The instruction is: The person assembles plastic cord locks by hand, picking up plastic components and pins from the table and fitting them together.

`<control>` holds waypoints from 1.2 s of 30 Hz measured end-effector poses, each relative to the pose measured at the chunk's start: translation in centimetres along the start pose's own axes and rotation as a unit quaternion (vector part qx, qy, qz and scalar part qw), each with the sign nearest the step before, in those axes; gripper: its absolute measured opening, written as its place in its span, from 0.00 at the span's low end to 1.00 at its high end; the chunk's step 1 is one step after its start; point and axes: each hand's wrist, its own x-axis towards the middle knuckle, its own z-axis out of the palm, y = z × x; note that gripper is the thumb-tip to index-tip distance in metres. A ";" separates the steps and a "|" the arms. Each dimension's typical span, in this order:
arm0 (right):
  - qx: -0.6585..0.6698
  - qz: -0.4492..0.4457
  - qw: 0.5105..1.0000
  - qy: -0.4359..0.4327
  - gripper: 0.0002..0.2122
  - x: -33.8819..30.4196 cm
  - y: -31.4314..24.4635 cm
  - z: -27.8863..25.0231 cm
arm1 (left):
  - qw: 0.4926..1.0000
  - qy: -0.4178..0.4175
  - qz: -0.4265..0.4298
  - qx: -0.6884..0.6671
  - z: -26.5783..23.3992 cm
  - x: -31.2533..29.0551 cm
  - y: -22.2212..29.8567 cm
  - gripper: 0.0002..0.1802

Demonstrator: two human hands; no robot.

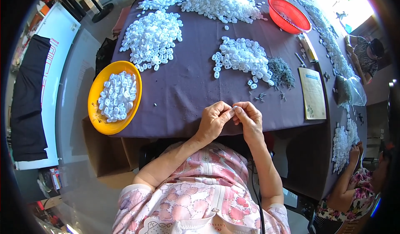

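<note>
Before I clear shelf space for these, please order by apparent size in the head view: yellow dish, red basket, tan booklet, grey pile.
1. Yellow dish, clearly largest.
2. Red basket and tan booklet: too alike in area to rank.
3. Grey pile, smallest.

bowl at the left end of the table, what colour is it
The bowl is yellow-orange, best seen in the head view.

Left hand (213, 122) and right hand (251, 122) pinching a small white piece (234, 107) over dark-covered table (183, 81), white oval heap (243, 54) touching grey parts pile (281, 71) beyond, yellow bowl (94, 104) of white pieces at left.
</note>
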 end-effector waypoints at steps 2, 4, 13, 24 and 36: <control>0.026 0.020 0.999 0.030 0.06 -0.1 -0.1 0.4 | 1.000 0.016 0.007 -0.019 0.5 0.0 -0.2 0.07; 0.055 0.043 0.997 0.035 0.06 -0.3 -0.2 0.6 | 0.998 0.036 -0.031 -0.048 0.9 0.0 -0.4 0.07; 0.089 0.075 0.992 0.046 0.06 0.2 -0.4 -0.5 | 0.990 0.037 -0.114 -0.069 -0.1 -0.3 0.8 0.08; 0.077 0.046 0.996 -0.011 0.08 0.0 -0.8 -0.7 | 0.991 0.026 -0.098 -0.084 -0.5 -0.3 0.4 0.07; 0.057 -0.010 0.998 -0.030 0.08 -0.1 0.2 -0.6 | 0.993 0.011 -0.089 -0.073 -0.7 -0.3 0.4 0.06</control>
